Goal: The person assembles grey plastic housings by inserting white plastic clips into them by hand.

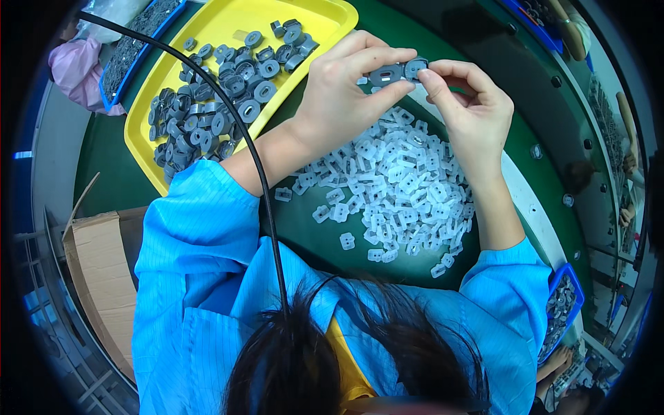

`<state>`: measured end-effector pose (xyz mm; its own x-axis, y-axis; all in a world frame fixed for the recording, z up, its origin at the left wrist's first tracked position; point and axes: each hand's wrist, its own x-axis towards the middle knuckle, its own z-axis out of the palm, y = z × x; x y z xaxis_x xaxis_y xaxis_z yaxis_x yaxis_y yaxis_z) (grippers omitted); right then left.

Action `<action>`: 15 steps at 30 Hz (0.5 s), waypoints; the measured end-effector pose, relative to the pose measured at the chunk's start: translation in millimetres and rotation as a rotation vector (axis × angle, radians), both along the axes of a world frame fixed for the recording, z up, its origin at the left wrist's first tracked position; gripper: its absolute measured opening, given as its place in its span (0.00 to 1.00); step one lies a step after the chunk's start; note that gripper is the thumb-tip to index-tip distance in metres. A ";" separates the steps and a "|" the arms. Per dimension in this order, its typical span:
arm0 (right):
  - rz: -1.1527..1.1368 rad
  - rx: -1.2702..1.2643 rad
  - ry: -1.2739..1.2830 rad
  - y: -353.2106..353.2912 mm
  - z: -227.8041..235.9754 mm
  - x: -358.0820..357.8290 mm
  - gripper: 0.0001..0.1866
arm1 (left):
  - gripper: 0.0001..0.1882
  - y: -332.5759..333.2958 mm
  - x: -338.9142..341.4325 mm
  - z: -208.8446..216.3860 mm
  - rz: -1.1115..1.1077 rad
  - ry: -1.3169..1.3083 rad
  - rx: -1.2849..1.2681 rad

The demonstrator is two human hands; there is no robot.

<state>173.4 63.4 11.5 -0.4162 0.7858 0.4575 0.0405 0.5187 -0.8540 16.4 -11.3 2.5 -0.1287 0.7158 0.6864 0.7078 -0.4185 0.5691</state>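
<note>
And here we are over the green table, both hands up and busy above the far edge of the white pile! The left hand comes in from the tray side, thumb below, forefinger above, the two closed around an oval grey part with a small slot in it. Right beside it, a rounder grey cap, and there's the right hand on that one, thumb and forefinger pinching its edge, the other fingers curled in. Oval and cap sit side by side between the hands; whether they're joined, I can't tell from here.

Look left: the yellow tray, tilted across the view, loaded with a heap of grey parts. A black cable arcs in front of it, past the left forearm. Beyond the tray, a blue bin and a pink bag; nearer, an open carton. Over on the right, another blue bin, and just below it a co-worker's hand
</note>
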 end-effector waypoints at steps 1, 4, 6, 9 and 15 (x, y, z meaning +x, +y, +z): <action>0.003 0.000 -0.001 -1.2 0.9 0.7 0.08 | 0.18 -0.8 2.1 1.2 0.000 -0.006 0.022; -0.004 0.094 -0.062 -2.4 5.8 1.5 0.08 | 0.18 -2.1 3.5 1.8 0.036 0.054 0.054; 0.125 -0.423 0.085 -0.7 6.9 0.4 0.08 | 0.19 -1.1 2.7 1.0 0.043 0.058 0.074; 0.217 -0.609 0.141 4.9 4.5 5.3 0.10 | 0.19 0.0 4.0 0.9 0.031 0.076 0.085; 0.460 -0.728 0.048 29.3 2.8 16.7 0.10 | 0.19 -2.8 5.5 2.0 -0.068 0.043 -0.035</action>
